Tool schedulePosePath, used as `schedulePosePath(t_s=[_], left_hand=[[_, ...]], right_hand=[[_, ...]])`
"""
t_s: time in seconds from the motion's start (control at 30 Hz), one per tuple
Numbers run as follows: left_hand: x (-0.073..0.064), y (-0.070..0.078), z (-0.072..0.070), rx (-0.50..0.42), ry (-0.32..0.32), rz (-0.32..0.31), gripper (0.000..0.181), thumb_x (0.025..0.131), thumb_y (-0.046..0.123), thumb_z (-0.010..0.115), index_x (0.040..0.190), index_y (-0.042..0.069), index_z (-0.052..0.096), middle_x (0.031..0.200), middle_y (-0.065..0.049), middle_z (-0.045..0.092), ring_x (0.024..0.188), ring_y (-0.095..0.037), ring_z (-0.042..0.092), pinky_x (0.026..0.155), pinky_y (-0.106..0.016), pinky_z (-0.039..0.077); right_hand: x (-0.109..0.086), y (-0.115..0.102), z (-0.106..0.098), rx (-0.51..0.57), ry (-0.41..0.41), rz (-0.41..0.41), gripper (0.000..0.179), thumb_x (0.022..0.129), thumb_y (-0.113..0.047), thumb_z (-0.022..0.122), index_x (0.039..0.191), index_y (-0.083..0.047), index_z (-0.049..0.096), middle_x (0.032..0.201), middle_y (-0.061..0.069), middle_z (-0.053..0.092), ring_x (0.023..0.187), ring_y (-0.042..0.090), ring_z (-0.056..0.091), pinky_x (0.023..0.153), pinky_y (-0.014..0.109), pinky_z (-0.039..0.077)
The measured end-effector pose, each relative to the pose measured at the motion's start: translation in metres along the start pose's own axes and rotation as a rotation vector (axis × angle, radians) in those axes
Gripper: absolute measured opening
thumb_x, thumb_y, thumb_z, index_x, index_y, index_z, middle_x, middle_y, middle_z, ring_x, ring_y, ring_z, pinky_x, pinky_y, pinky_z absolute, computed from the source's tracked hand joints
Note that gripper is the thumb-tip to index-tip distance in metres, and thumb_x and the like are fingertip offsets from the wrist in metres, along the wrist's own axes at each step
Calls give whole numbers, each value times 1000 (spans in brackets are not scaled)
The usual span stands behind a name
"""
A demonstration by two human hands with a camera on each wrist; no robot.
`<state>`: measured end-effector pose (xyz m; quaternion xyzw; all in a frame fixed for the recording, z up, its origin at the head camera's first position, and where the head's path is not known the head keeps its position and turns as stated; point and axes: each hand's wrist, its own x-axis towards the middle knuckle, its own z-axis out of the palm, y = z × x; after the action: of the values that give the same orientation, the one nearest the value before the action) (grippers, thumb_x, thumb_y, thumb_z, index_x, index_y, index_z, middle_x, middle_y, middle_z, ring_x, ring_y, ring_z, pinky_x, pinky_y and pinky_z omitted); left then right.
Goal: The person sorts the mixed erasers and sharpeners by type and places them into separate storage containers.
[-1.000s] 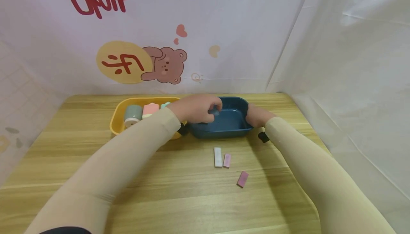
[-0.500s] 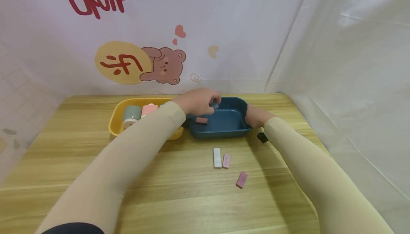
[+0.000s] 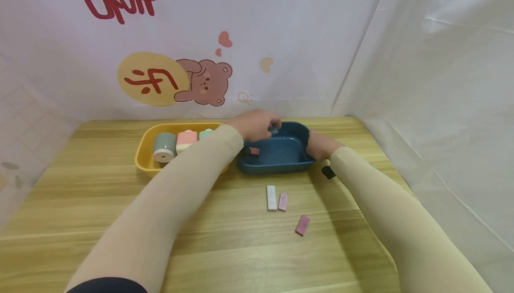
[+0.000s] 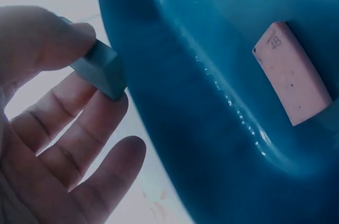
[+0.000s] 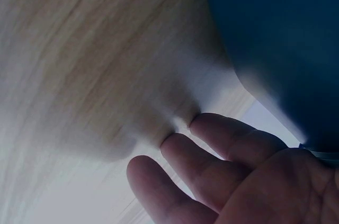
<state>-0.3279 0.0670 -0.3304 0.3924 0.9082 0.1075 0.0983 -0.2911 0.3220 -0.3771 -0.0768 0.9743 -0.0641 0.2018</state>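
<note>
Your left hand (image 3: 254, 125) was above the far left part of the blue bin (image 3: 277, 168), pinching a blue block (image 4: 100, 69) between the thumb and the fingertips, with the last finger standing apart. The block was by the bin's rim; you could not tell from these views whether the two touched. Inside the bin, at its left end, the 4B block (image 4: 292, 74) lay flat on the floor, pink and marked with a few dark specks.

Your right hand (image 3: 320, 145) was at the right end of the bin, against its wall. Three fingers (image 5: 204, 171) reached out along the outside, slightly spread; the thumb was hidden in the right wrist view, so whether you gripped the wall could not be told.

Just in front of the bin, on your side, the white block (image 3: 271, 198) lay on the table (image 3: 225, 248), with the pale pink block (image 3: 283, 202) close at its right. The dark pink block (image 3: 303, 225) lay farther from the bin, nearer to you and tilted.

Left of the bin stood the yellow bin (image 3: 172, 126), partly behind your left sleeve (image 3: 160, 208). It held a grey cup (image 3: 165, 143), a pink toy (image 3: 186, 138) and a mint toy (image 3: 205, 133). Behind the bin hung a white cloth (image 3: 305, 30) printed with a bear (image 3: 209, 82).
</note>
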Motion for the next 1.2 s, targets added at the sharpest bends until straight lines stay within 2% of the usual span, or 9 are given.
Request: schedulePosePath(t_s=[0.4, 0.63, 0.8, 0.87, 0.97, 1.03, 1.2], left_hand=[[12, 2, 12, 0, -26, -30, 30, 103, 18, 66, 134, 20, 67, 122, 1, 68, 108, -20, 60, 103, -38, 52], [20, 0, 22, -50, -64, -76, 34, 104, 18, 66, 138, 22, 65, 136, -1, 65, 114, -21, 60, 99, -37, 54], [22, -3, 28, -87, -85, -132, 39, 104, 18, 66, 142, 22, 62, 145, -5, 61, 120, -22, 61, 81, -31, 60], [22, -4, 30, -122, -97, -153, 39, 104, 17, 66, 143, 22, 62, 145, -6, 60, 119, -24, 61, 68, -29, 61], [23, -5, 32, -158, -118, -174, 40, 104, 16, 66, 143, 22, 61, 144, -8, 59, 112, -24, 65, 58, -27, 60], [23, -6, 33, -174, -140, -189, 40, 104, 15, 65, 143, 22, 61, 142, -8, 59, 101, -23, 71, 54, -29, 61], [25, -6, 35, -158, -192, -199, 39, 104, 15, 65, 142, 24, 62, 134, -5, 62, 73, -20, 76, 59, -29, 61]], right_hand=[[-1, -2, -2, -13, -11, 6, 57, 99, -12, 42, 140, 25, 26, 96, 22, 65, 83, 31, 64, 85, 44, 55], [1, 0, -2, -21, -11, 4, 57, 99, -12, 43, 139, 25, 27, 98, 24, 66, 83, 31, 65, 88, 45, 56], [2, 2, -1, -6, -9, 15, 57, 99, -12, 42, 141, 24, 26, 102, 25, 65, 87, 32, 65, 90, 45, 55], [2, 2, 0, -8, -7, 20, 58, 99, -13, 42, 141, 24, 26, 105, 27, 66, 89, 33, 65, 92, 46, 54], [1, 1, 0, -17, 0, 23, 58, 99, -13, 42, 142, 24, 26, 108, 29, 66, 89, 32, 65, 93, 47, 55], [1, 0, 0, -35, 0, 8, 57, 99, -12, 41, 139, 25, 28, 106, 29, 65, 85, 31, 65, 88, 46, 56], [0, -1, 0, -73, -5, -35, 51, 99, -9, 40, 132, 28, 31, 95, 20, 55, 71, 27, 59, 72, 38, 53]])
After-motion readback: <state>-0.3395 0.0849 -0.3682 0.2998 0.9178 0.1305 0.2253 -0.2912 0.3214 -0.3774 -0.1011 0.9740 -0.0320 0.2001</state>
